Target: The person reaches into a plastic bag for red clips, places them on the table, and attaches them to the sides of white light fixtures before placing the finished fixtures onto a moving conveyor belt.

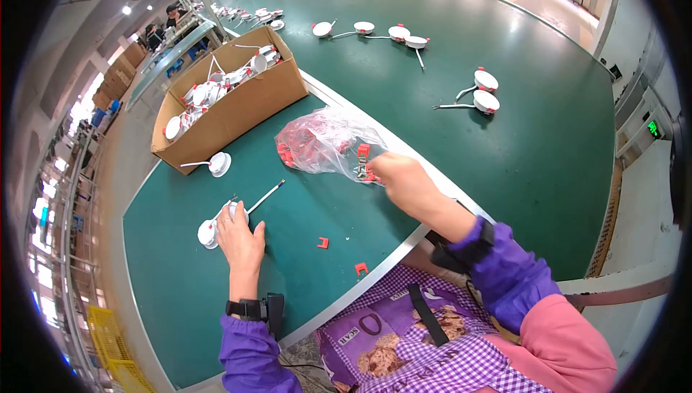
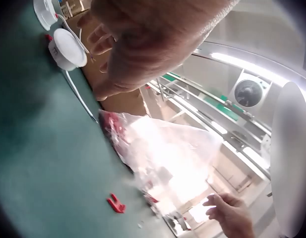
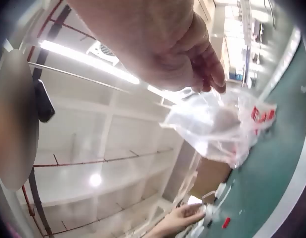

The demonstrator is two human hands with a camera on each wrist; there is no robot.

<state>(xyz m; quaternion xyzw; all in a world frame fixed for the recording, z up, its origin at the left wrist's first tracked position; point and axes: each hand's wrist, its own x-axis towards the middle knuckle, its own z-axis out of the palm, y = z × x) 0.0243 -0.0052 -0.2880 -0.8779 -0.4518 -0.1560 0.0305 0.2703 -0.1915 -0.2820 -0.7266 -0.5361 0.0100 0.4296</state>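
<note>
Over two white round lamps on the green worktop, my left hand [image 1: 241, 238] rests with fingers extended. One lamp [image 1: 207, 234] shows beside the fingers. The other lamp [image 1: 238, 211] is partly hidden under them, its white cable [image 1: 267, 197] stretching away. My right hand [image 1: 404, 180], fingers bent, is at the near end of a clear plastic bag [image 1: 317, 141] of red clips. A red-and-metal piece [image 1: 363, 161] lies right by its fingertips. In the right wrist view, the fingertips [image 3: 218, 85] meet the bag's upper edge; I cannot tell what they hold.
A cardboard box [image 1: 238, 108] full of lamps stands at the back left, with a single lamp [image 1: 219, 164] before it. Two loose red clips, one [image 1: 323, 243] farther in, lie near the front edge. Beyond a white rail, several lamps [image 1: 485, 102] sit on the green belt.
</note>
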